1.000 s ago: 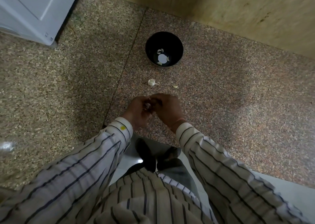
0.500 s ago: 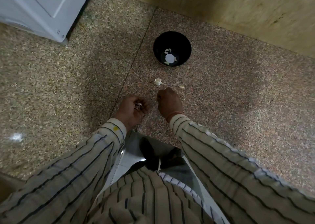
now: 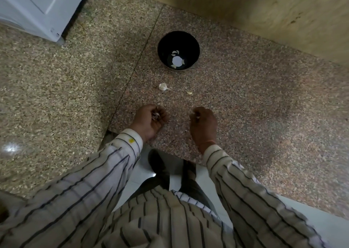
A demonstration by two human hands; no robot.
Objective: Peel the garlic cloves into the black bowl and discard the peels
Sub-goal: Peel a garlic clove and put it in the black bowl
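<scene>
Left hand [image 3: 149,120], centre-left of frame: fingers curled round a small whitish-purple garlic piece [image 3: 156,115], which shows between thumb & fingertips. Right hand [image 3: 204,122], just right of centre: fingers curled in, thumb & forefinger pinching a tiny pale scrap [image 3: 197,117]; can't tell if peel or clove. Hands are apart, both low over the speckled pinkish granite slab [image 3: 245,106].

Above the hands on the slab: a white unpeeled garlic chunk w/ papery tail [image 3: 163,87], and just right of it a small cream peeled clove [image 3: 189,92], not touching. Further up, upper centre: round black bowl [image 3: 178,50], upright on the slab, w/ a few pale peeled cloves [image 3: 175,52] in the bottom round a bright white spot.

Striped cream long sleeves [image 3: 255,196] run from both wrists to the lower edge. White panelled cabinet [image 3: 37,6] upper left; yellowish-brown wall [image 3: 264,7] across top right.
</scene>
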